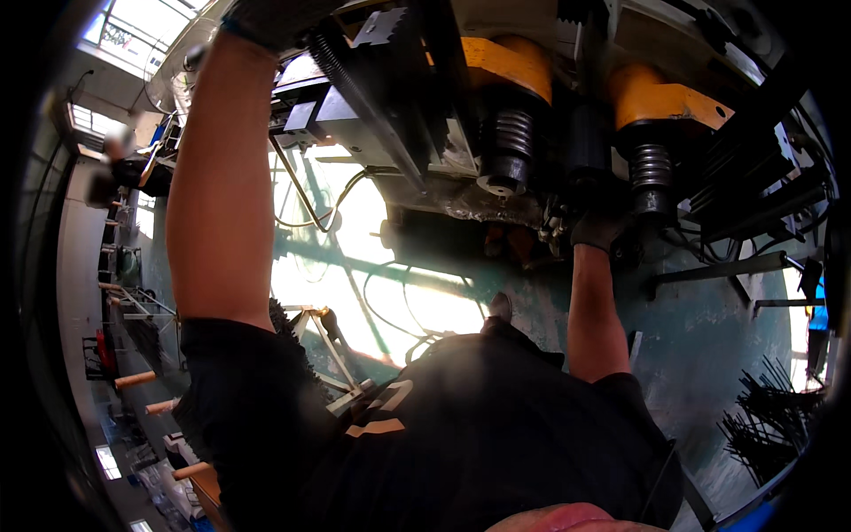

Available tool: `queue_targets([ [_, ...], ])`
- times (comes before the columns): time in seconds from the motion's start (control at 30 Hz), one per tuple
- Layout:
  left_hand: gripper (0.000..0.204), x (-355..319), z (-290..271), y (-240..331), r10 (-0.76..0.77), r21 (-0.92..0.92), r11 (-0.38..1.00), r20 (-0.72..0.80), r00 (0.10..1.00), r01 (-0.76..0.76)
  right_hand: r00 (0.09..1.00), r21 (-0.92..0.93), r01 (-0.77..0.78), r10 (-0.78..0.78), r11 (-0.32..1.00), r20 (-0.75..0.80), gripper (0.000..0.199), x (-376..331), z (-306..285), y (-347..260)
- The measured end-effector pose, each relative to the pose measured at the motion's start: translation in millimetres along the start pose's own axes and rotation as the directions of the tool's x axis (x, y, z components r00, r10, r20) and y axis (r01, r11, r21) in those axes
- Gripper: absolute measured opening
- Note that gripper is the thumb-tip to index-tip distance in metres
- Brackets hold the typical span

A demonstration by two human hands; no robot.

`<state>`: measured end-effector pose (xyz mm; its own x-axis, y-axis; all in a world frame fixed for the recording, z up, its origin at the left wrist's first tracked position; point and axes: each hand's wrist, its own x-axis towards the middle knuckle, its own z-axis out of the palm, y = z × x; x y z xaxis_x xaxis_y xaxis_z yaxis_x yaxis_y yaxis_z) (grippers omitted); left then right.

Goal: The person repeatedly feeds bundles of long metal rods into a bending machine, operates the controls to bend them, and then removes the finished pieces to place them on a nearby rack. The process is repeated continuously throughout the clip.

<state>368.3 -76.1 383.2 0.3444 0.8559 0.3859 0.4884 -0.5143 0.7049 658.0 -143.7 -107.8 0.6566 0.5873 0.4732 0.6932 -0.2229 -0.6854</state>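
Both my arms reach out to a big machine [425, 106] with orange housings [505, 62], coiled springs [651, 173] and black blocks. My left hand [266, 18], in a dark glove, lies at the frame's upper edge against the machine's black ridged part [355, 80]; its fingers are cut off by the rim. My right hand [596, 226], also in a dark glove, is pressed into the dark gap between the two spring posts. Its fingers are hidden in shadow, so what it holds is unclear. My black shirt [461, 426] fills the lower middle.
A green floor [709, 337] with bright sun patches lies below the machine. Black cables [310, 208] loop under it. A bundle of thin black rods [767, 417] lies at the right. Racks with wooden-handled tools [133, 379] line the left side.
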Motion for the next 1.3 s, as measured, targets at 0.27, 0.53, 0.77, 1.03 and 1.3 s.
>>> queue_targets([
  [0.27, 0.018, -26.1, -44.7, -35.8, 0.641, 0.592, 0.545, 0.164, 0.75, -0.595, 0.976, 0.236, -0.045, -0.007, 0.971, 0.217, 0.039, -3.0, -20.7, -30.4],
  [0.53, 0.013, -298.7, -79.6, -20.8, 0.122, -0.118, 0.972, -0.476, 0.871, -0.201, 0.91, 0.064, 0.324, -0.33, 0.944, 0.25, 0.034, -112.5, -104.8, -64.8],
  [0.77, 0.014, -509.8, -45.1, 32.9, -0.256, -0.278, 0.961, -0.881, 0.397, 0.002, 0.829, 0.748, -0.364, -0.172, 0.555, 0.532, 0.033, -127.8, -52.5, -157.3],
  [1.03, 0.018, -648.4, 77.2, 156.1, -0.118, -0.145, 0.985, -0.959, -0.257, 0.089, 0.326, 0.701, -0.49, -0.637, 0.518, 0.699, 0.034, -216.2, -127.1, -279.2],
  [1.3, 0.016, -722.1, 177.4, 264.4, 0.092, -0.061, 0.973, -0.785, -0.613, 0.224, -0.083, 0.639, -0.613, -0.843, 0.464, 0.532, 0.032, -315.1, -204.3, -307.7],
])
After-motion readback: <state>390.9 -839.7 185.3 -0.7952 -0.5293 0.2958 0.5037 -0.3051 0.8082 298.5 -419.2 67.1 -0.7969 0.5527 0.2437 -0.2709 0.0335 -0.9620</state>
